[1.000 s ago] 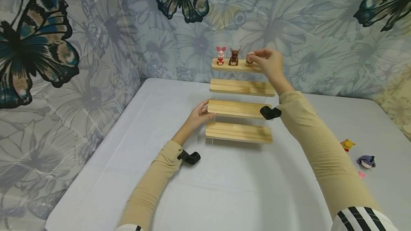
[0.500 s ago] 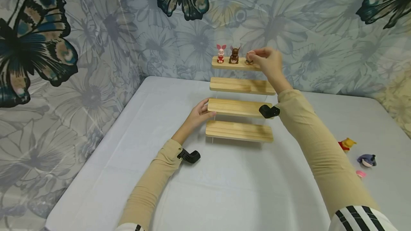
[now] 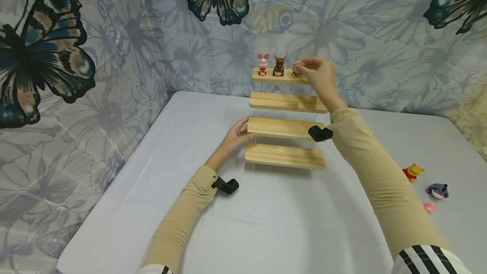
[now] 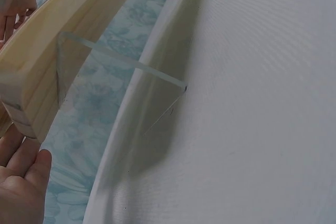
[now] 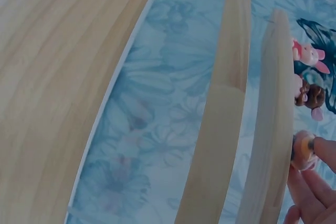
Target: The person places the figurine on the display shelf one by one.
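A tiered wooden display shelf (image 3: pixel 283 128) with clear supports stands on the table. At its left end my left hand (image 3: pixel 233 138) holds the second-lowest board, thumb in front and fingers behind; the fingers (image 4: pixel 23 156) show beside the wood in the left wrist view. Over the right part of the top board, my right hand (image 3: pixel 321 75) pinches a small pinkish-brown figurine (image 5: pixel 303 150), its base right at the wood and much of it hidden by fingers. To its left sit a brown long-eared figurine (image 3: pixel 278 67) and a pink piglet figurine (image 3: pixel 262 65).
On the table's right side lie a yellow bear figurine (image 3: pixel 413 171) in red, a blue-grey donkey figurine (image 3: pixel 437 190) and a small pink piece (image 3: pixel 429 207). A white cloth covers the table (image 3: pixel 281 219). Patterned fabric (image 3: pixel 129 45) with butterflies hangs behind it.
The view shifts slightly. Both hands keep almost the same places, the right one still pinching the figurine at the top board.
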The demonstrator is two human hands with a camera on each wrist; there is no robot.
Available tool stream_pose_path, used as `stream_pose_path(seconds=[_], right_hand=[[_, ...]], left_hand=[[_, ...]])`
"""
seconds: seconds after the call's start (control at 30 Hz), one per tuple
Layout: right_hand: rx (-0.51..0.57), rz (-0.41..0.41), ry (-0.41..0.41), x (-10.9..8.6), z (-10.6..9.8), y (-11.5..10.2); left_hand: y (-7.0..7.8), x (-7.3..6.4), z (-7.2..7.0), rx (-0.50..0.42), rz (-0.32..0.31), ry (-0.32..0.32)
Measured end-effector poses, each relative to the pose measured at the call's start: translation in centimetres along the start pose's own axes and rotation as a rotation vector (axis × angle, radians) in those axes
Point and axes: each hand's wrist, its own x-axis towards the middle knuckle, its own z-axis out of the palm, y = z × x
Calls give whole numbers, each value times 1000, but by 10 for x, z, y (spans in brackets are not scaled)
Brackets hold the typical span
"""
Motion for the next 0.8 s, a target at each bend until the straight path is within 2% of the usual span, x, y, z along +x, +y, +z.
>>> stream_pose_path(seconds=[0.17, 0.3, 0.43, 0.6, 0.8], right_hand=[[-94, -31, -12, -1, -4, 3], [-75, -25, -39, -2, -10, -1], [-34, -53, -32, -5, -20, -4], [-48, -119, -27, -12, -34, -2], [-85, -127, -54, -19, -47, -1]], left_hand=[[7, -5, 5, -6, -5, -30], [19, -11, 9, 10, -15, -31], [22, -12, 9, 22, -15, -22], [13, -6, 4, 7, -14, -20], [3, -2, 1, -1, -4, -12]])
